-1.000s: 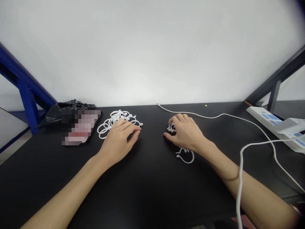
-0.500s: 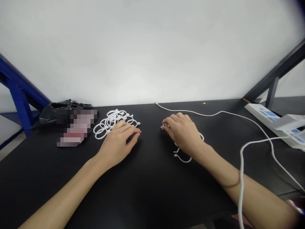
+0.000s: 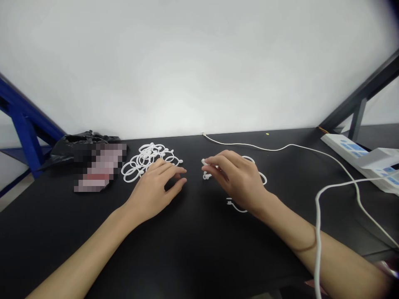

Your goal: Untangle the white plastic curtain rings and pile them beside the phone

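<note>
My left hand (image 3: pixel 157 185) rests low over the black table (image 3: pixel 174 249), thumb and fingers apart with nothing between them. Beside its knuckles lies a pile of white plastic shower curtain rings (image 3: pixel 146 155). Across the gap, my right hand (image 3: pixel 238 172) pinches a white ring (image 3: pixel 204 161) between thumb and index finger; most of that ring is hidden behind the fingers. Beneath and around this hand lie more rings, one of them unclasped (image 3: pixel 239 208), another with its curve showing past the wrist side (image 3: pixel 264 178).
A white cable (image 3: pixel 277 150) runs along the back and down the right, with a thicker one (image 3: pixel 318 232) crossing in front of my right forearm. A power strip (image 3: pixel 344 147) sits at the right. A black plastic bag (image 3: pixel 67 147) and a pixelated object (image 3: pixel 101 166) lie at left.
My right hand has moved slightly left with its ring, whose ends now show past the fingertips. The left thumb and fingers have spread a little wider.
</note>
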